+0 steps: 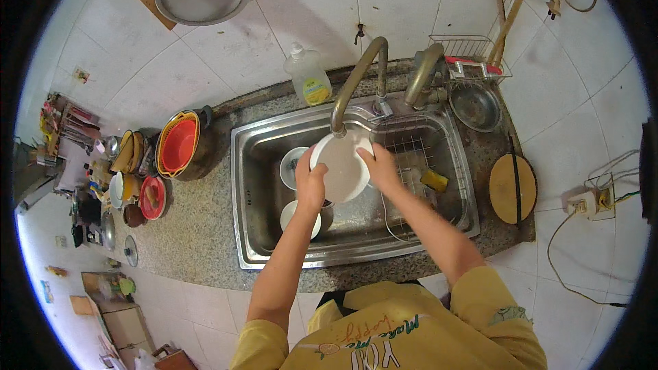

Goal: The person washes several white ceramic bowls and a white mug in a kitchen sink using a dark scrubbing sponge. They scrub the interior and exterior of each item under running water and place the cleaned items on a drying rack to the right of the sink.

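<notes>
A white plate point(340, 170) is held over the middle of the sink, just below the mouth of the curved tap point(351, 89). My left hand point(312, 183) grips its left edge with the fingers closed. On the opposite side, my right hand point(382, 168) pinches the upper right rim. Two white bowls lie on the sink floor: an upper bowl point(288, 168), partly behind the plate and my left hand, and a lower bowl point(289, 216), partly covered by my left forearm. The steel sink point(264, 250) surrounds them all.
A wire rack point(449, 157) with a yellow sponge point(434, 180) fills the sink's right side. Behind the sink stand a soap bottle point(308, 77) and a second tap point(423, 77). At right are a metal bowl point(474, 107) and a round wooden board point(506, 192); a red basket point(179, 146) sits left.
</notes>
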Tool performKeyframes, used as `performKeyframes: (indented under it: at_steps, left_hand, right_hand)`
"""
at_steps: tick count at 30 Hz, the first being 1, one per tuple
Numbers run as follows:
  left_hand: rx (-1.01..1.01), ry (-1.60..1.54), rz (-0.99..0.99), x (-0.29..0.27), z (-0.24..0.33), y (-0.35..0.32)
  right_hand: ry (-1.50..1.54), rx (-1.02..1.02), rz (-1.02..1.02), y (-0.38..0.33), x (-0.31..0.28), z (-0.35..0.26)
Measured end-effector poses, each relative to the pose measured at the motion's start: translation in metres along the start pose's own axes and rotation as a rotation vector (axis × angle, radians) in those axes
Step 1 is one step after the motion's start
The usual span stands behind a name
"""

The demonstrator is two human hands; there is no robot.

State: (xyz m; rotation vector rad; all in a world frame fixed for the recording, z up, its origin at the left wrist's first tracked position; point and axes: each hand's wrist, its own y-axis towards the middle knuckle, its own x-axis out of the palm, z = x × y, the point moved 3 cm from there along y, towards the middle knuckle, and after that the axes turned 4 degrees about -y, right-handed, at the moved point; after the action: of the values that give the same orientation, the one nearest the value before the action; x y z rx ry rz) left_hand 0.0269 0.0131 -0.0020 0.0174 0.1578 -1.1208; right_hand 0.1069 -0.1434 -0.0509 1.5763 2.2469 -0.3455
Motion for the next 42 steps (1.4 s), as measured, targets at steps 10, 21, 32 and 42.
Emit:
performKeyframes:
  at_steps: [10, 21, 32, 42]
  left_hand:
    - [0.561, 0.616, 0.205, 0.017, 0.062, -0.019]
    - [0.65, 0.72, -0.111, 0.043, 0.051, -0.049]
    - [0.317, 0.612, 0.229, 0.065, 0.066, 0.002]
    - [-0.301, -0.204, 0.15, 0.025, 0.024, 0.03]
  right_hand:
    - [1.15, 0.524, -0.335, -0.024, -0.005, -0.055]
    - [0.865, 0.309, 0.205, -0.003, -0.023, -0.062]
    - [0.008, 0.0, 0.252, -0.013, -0.02, -0.07]
    - [0.503, 0.252, 0.149, -0.004, -0.027, -0.054]
